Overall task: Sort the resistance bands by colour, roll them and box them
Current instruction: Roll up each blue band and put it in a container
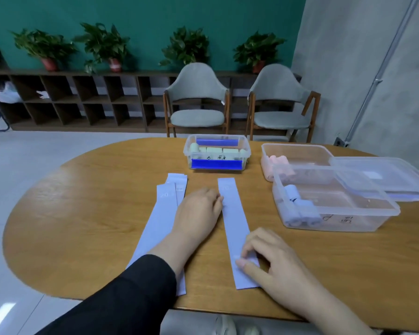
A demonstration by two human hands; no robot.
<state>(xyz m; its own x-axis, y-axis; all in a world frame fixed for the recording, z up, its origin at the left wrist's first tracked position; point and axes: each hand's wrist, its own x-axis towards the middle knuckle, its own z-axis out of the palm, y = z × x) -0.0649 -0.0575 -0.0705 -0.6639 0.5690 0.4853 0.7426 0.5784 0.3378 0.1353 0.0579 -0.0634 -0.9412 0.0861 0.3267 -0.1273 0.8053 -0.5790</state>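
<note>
A single lilac band (235, 221) lies flat and lengthwise on the wooden table (94, 213). My left hand (198, 213) lies flat beside it, fingertips touching its left edge near the far end. My right hand (269, 259) rests on its near end, fingers bent and thumb pressing the band down. A stack of more lilac bands (160, 218) stretches under my left forearm. The near clear box (331, 204) holds rolled lilac bands (298, 209). Behind it, another clear box (298, 155) contains pink rolls (278, 165). A small box (217, 152) at the back holds pale green rolls.
A clear lid (382, 176) lies on the far right of the table. Two grey chairs (197, 102) stand behind the table. A low shelf with potted plants lines the green wall. The table's near edge runs just below my wrists.
</note>
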